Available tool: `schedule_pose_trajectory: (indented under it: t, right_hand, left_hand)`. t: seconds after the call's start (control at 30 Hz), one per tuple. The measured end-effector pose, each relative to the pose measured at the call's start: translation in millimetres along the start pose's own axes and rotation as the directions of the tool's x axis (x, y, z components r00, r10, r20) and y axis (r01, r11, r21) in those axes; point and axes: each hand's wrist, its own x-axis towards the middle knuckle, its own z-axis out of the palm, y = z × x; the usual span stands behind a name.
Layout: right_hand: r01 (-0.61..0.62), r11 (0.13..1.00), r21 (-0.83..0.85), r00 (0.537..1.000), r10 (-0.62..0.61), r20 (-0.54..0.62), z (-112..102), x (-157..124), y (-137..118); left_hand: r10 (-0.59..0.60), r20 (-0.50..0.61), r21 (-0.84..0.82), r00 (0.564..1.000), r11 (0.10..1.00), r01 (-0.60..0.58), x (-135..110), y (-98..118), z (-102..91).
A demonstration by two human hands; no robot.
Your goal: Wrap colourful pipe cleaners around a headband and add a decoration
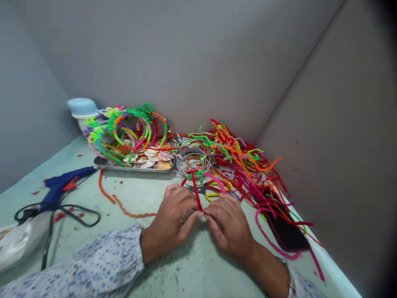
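Note:
Both hands meet at the front middle of the table, fingertips pinched together on a red pipe cleaner (196, 191). My left hand (176, 215) is closed on it from the left, and my right hand (228, 222) pinches it from the right. A length of the red stem rises above the fingertips; its lower end is hidden by the fingers. Just behind the hands lie scissors with yellow handles (214, 193) and a pink pipe cleaner piece (216, 182). Past them sits a coil of silvery wire (194, 155).
A metal tray (145, 169) of seashells holds colourful pipe-cleaner headbands (124, 124). Behind stands a white container with a blue lid (82, 106). A blue glue gun (57, 186) with a looped cord lies left. Piled pipe cleaners (238, 153) partly cover a dark phone (288, 231) at right.

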Motion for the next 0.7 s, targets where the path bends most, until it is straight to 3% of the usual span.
schedule_pose_trajectory:
  t: [0.33, 0.7]
  right_hand:
    - [0.016, 1.0, 0.0, 0.999, -0.016, 0.033, 0.2, 0.0, -0.6]
    - [-0.119, 0.989, 0.092, 0.993, 0.117, 0.036, 4.9, -0.5, 4.7]
  left_hand:
    - [-0.059, 0.019, -0.047, 0.998, 0.997, 0.06, -0.7, 0.4, 0.0]
    - [-0.114, 0.031, -0.056, 0.993, 0.992, 0.115, 2.1, -8.7, 5.8]
